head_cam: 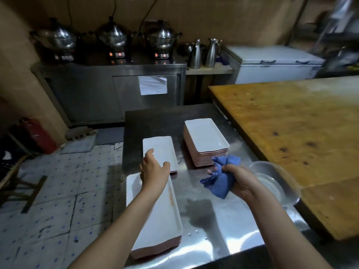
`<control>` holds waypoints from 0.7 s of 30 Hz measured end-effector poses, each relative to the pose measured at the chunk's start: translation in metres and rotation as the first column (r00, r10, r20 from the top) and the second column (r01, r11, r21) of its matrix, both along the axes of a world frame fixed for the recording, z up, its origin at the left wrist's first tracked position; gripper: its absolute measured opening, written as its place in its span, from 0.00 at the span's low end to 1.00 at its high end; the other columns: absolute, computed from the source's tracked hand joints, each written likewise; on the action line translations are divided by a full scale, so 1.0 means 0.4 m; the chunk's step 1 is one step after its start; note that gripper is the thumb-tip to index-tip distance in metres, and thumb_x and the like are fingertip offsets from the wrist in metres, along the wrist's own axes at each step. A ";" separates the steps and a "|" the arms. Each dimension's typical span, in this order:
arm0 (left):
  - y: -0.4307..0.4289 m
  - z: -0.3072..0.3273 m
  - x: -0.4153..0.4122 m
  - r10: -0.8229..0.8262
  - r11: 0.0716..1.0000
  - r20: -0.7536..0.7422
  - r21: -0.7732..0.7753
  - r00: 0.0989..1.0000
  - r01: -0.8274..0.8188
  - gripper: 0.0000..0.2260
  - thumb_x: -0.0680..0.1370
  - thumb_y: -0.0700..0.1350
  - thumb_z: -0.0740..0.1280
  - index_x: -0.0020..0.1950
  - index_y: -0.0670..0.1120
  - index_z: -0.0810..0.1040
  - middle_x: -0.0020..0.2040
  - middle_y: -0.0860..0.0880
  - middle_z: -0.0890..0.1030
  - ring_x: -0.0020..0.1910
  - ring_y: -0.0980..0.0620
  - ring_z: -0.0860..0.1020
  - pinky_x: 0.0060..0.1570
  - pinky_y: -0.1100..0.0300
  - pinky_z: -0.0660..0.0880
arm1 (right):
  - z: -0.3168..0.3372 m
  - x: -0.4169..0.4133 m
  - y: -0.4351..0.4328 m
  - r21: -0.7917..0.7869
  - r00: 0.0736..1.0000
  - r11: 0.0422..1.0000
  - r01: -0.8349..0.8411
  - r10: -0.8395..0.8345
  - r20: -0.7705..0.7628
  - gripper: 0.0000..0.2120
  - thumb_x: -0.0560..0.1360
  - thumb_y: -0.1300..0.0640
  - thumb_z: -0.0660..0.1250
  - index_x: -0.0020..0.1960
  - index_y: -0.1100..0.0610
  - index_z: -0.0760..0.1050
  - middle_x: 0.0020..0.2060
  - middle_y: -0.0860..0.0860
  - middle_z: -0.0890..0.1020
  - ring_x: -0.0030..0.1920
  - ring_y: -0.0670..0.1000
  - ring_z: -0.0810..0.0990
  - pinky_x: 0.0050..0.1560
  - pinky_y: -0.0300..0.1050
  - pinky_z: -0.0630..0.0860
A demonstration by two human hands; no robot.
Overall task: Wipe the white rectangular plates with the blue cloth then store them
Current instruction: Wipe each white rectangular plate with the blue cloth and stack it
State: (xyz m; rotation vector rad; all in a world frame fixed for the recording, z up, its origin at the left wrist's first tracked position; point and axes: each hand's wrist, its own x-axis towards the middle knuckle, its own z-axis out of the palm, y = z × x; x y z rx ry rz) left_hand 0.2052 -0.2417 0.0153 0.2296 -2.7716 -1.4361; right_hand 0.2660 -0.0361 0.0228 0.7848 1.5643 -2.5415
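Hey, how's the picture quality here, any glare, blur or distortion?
Head view: dim overall, with glare on the steel table near its front; shelves at top right are blurred, the left hand slightly soft, the blue cloth fairly sharp; the wide lens bends edges.

Three piles of white plates stand on one steel table [204, 220]: a near pile [155, 216], a low middle pile [161, 150] and a tall far pile [206, 138], its plates too tightly stacked to count. There are two hands, the left hand [153, 169] and the right hand [239, 179], one blue cloth [221, 179] and one clear bowl [275, 183]. Behind are three lidded steel pots, a left pot [52, 38], a middle pot [114, 35] and a right pot [163, 36]; two steel jugs, a left jug [195, 54] and a right jug [212, 52]; one sheet of paper [153, 85]; one white chest freezer [275, 63]; one wooden table [291, 133]; one red cylinder [38, 135].
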 end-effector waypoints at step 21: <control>0.450 0.042 -0.050 -0.082 0.976 -0.057 0.198 0.995 0.092 0.20 0.80 0.43 0.59 0.71 0.46 0.61 0.63 0.46 0.73 0.62 0.46 0.71 0.62 0.52 0.69 | -0.048 -0.027 0.400 0.438 0.997 0.897 0.063 -0.080 0.019 0.15 0.80 0.57 0.59 0.36 0.59 0.67 0.28 0.54 0.68 0.22 0.47 0.62 0.25 0.39 0.60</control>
